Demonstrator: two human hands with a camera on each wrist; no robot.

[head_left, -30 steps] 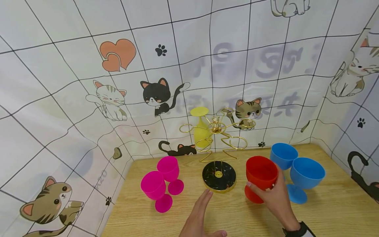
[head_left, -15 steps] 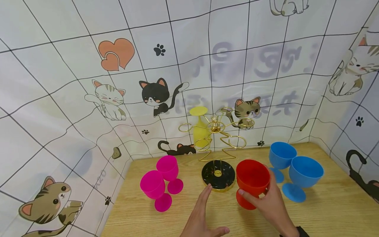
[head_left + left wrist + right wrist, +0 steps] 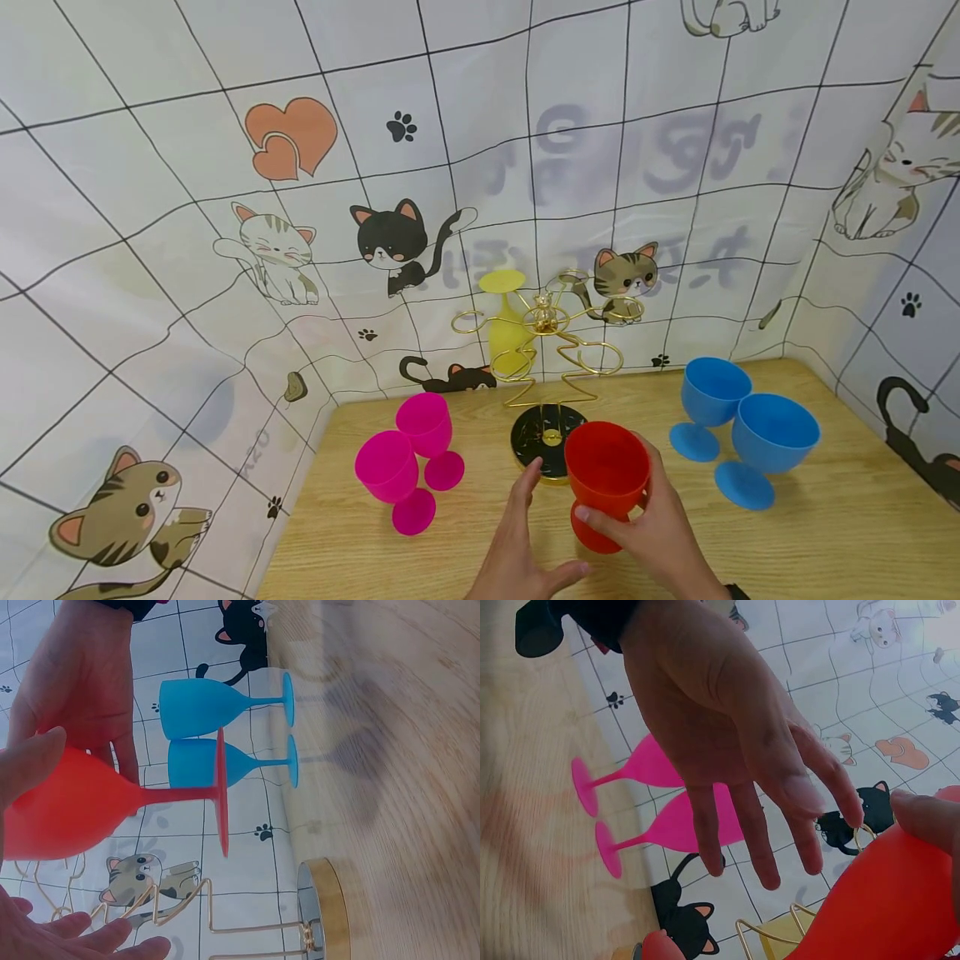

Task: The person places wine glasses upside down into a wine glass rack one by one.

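Observation:
My right hand [image 3: 663, 529] grips a red goblet [image 3: 607, 462] by its bowl, thumb on the near side. The left wrist view shows the goblet's foot [image 3: 222, 791] off the wooden table. To its left is my left hand [image 3: 521, 542], fingers [image 3: 754, 840] extended and apart, holding nothing. Just behind the goblet stands a gold wire glass rack [image 3: 543, 321] on a round black base [image 3: 528, 442], partly hidden by the red bowl. A yellow goblet [image 3: 510, 346] hangs upside down at the rack's back left.
Two pink goblets [image 3: 386, 467] stand upright on the left of the wooden table [image 3: 337, 558]. Two blue goblets [image 3: 776, 433] stand upright on the right. A cat-printed sheet [image 3: 300, 233] rises behind and at both sides.
The red goblet has moved left and toward me in my right hand, away from the blue goblets and in front of the rack base. My left hand has shifted slightly right.

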